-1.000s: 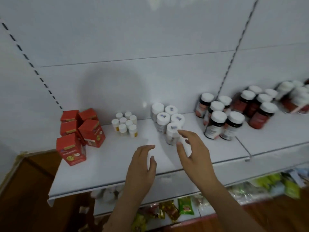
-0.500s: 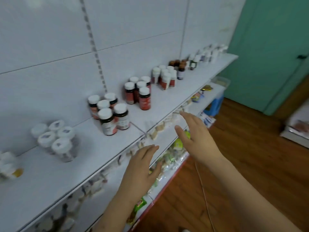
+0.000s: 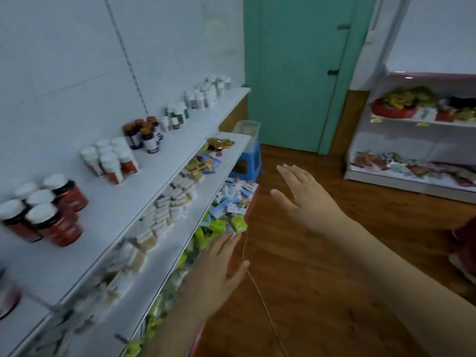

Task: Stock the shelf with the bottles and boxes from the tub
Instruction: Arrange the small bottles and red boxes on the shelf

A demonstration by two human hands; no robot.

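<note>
The white top shelf [image 3: 164, 173] runs along the left wall. On it stand groups of bottles: dark red ones with white caps [image 3: 51, 217], white-capped ones with red labels [image 3: 110, 161], brown-capped ones [image 3: 144, 135] and small white ones farther back. A clear tub [image 3: 247, 127] rests on a blue stool [image 3: 247, 163] at the shelf's far end. My left hand [image 3: 219, 274] hovers empty, fingers straight, beside the lower shelves. My right hand [image 3: 306, 197] is held out empty over the floor, fingers spread.
Lower shelves [image 3: 180, 243] hold small boxes and green packets. A teal door [image 3: 296, 73] stands behind the stool. Another stocked rack [image 3: 412, 155] is at the right. A thin white cord [image 3: 257, 287] trails over the wooden floor. Something red [image 3: 466, 248] sits at the right edge.
My view has swung right along the shelf toward the door, stool and tub. Both hands have come away from the white bottles and stay empty.
</note>
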